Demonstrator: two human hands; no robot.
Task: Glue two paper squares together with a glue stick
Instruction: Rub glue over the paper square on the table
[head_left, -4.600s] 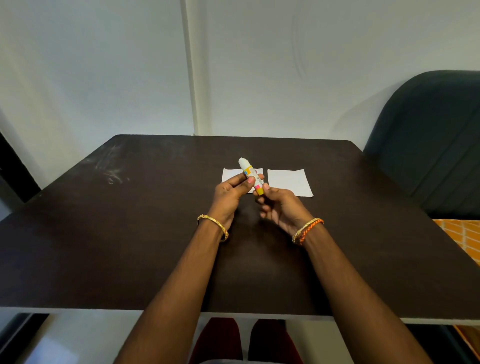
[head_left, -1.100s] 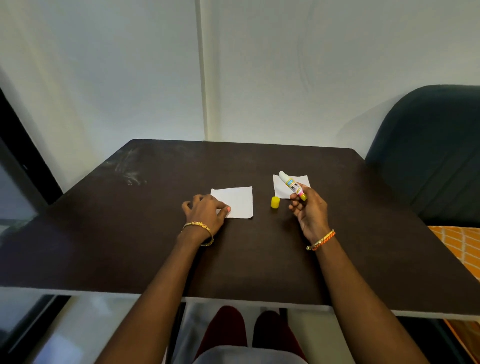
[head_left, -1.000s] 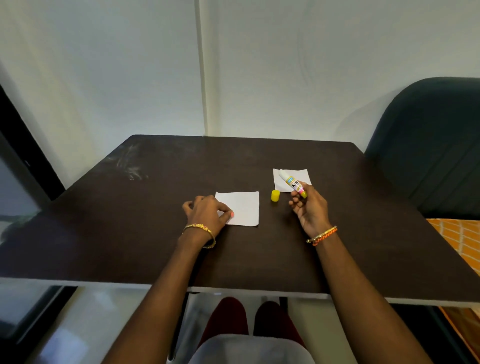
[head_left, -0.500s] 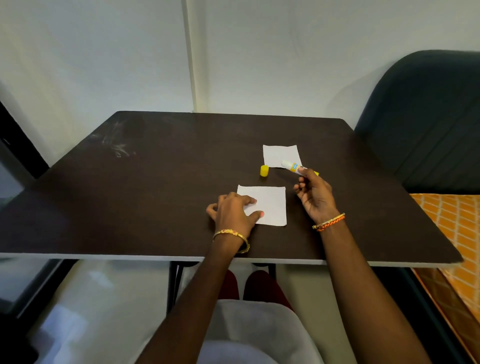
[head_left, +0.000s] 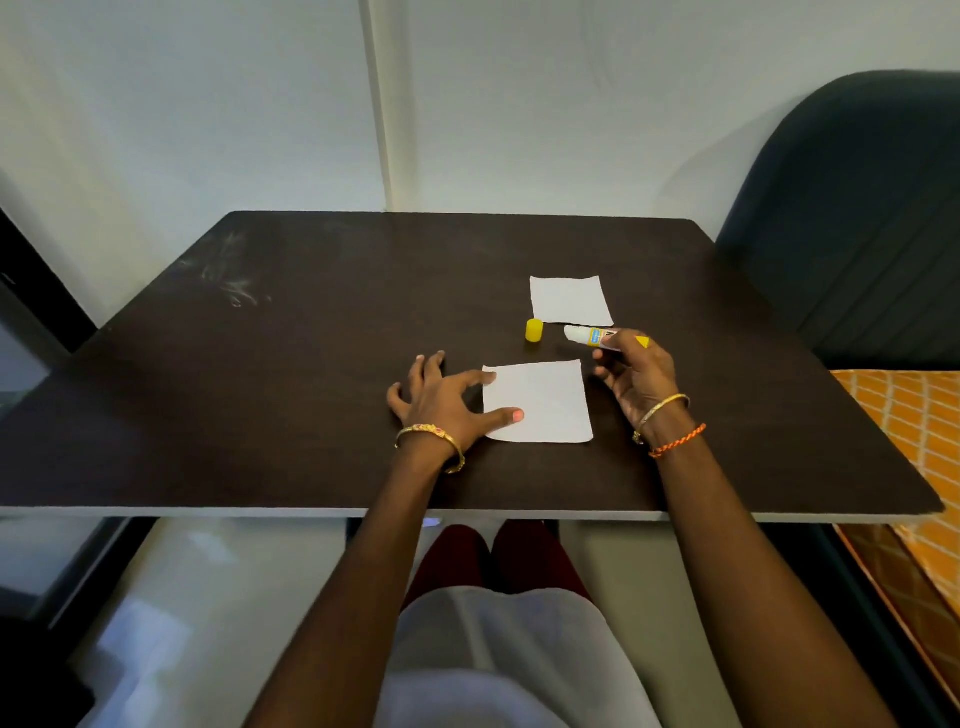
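Two white paper squares lie on the dark table (head_left: 291, 395). The near paper square (head_left: 540, 402) is pinned at its left edge by my left hand (head_left: 447, 400), fingers spread, thumb and forefinger on the sheet. The far paper square (head_left: 570, 300) lies untouched behind it. My right hand (head_left: 636, 379) holds the uncapped glue stick (head_left: 589, 335) level above the table, its white tip pointing left, just past the near sheet's far right corner. The yellow cap (head_left: 534, 330) stands on the table between the two sheets.
A dark upholstered chair (head_left: 852, 218) stands at the table's right rear corner. An orange patterned cloth (head_left: 914, 431) lies beyond the right edge. White walls rise behind the table. My knees show under the near edge.
My left hand slid the near paper square toward me and to the right. My right hand tipped the glue stick from upright to level and brought it closer to that sheet.
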